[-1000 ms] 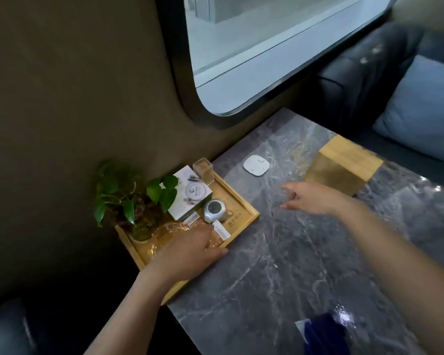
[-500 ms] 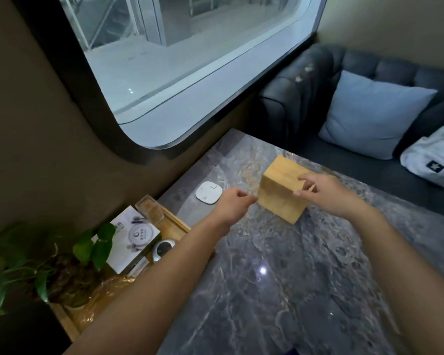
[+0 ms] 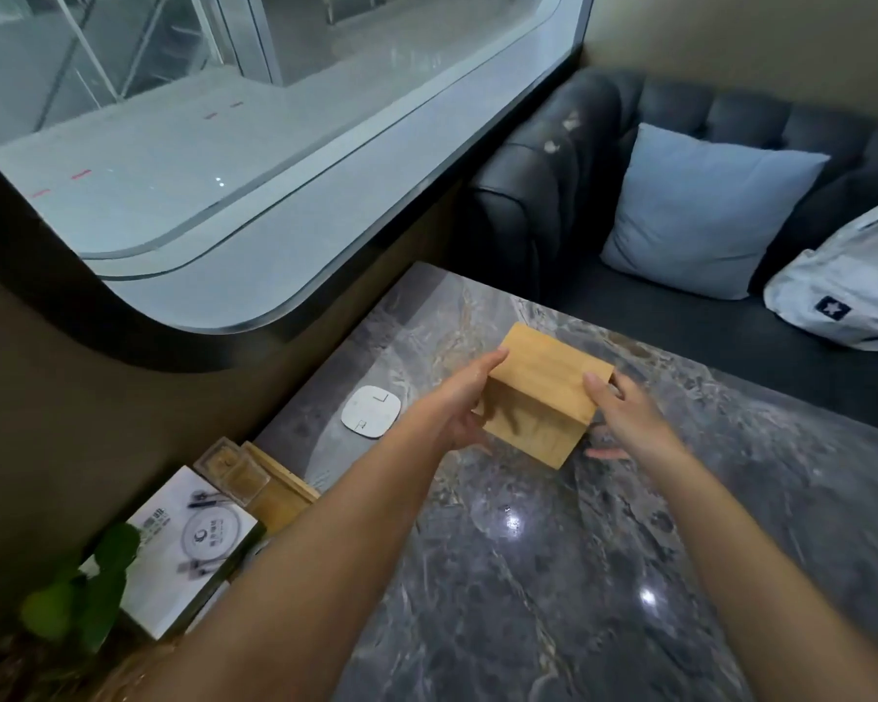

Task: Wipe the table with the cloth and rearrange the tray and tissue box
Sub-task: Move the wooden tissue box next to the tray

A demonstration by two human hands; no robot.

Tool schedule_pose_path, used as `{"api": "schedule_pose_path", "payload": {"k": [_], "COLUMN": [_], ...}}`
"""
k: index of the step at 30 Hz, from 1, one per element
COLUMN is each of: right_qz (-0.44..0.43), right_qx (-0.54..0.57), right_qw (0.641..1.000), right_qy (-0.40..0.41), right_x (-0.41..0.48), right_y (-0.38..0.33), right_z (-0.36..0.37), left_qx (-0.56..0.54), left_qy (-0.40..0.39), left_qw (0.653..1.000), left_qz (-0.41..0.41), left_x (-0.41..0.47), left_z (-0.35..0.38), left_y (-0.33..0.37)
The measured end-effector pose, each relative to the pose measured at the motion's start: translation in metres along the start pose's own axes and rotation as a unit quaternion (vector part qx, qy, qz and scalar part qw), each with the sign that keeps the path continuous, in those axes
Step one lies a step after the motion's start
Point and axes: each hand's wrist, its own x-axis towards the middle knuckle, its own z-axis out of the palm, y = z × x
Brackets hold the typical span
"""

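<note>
The polished grey marble-veined worktop (image 3: 553, 575) carries a rectangular light wooden tray (image 3: 280, 491) at its near left edge, holding a white printed card box (image 3: 193, 544). Further out, the left hand (image 3: 460, 402) and right hand (image 3: 624, 415) each close their grip on opposite sides of the smooth, cuboid light wooden tissue box (image 3: 543, 397). A flat white rounded-square pad (image 3: 370, 411) lies just left of it.

left hand (image 3: 460, 397): bare, no ring or glove | right hand (image 3: 624, 415): bare, no ring or glove | forearms: both uncovered, enter from 6 and 5 o'clock | wrists: no watch or band
</note>
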Motion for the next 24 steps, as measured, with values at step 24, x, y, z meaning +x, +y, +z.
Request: {"api": "schedule_pose_path", "payload": {"k": [24], "right_qz": [-0.185], "right_qx": [-0.027], "right_qw": [0.982], "right_qy": [-0.03], "right_x": [-0.102], "right_y": [0.1], "right_z": [0.062], "left_qx": [0.123], "left_qy": [0.112], "left_qw": [0.968], "left_qz": [0.186], "left_x": [-0.046], "left_z": [-0.055], "left_y": [-0.101]}}
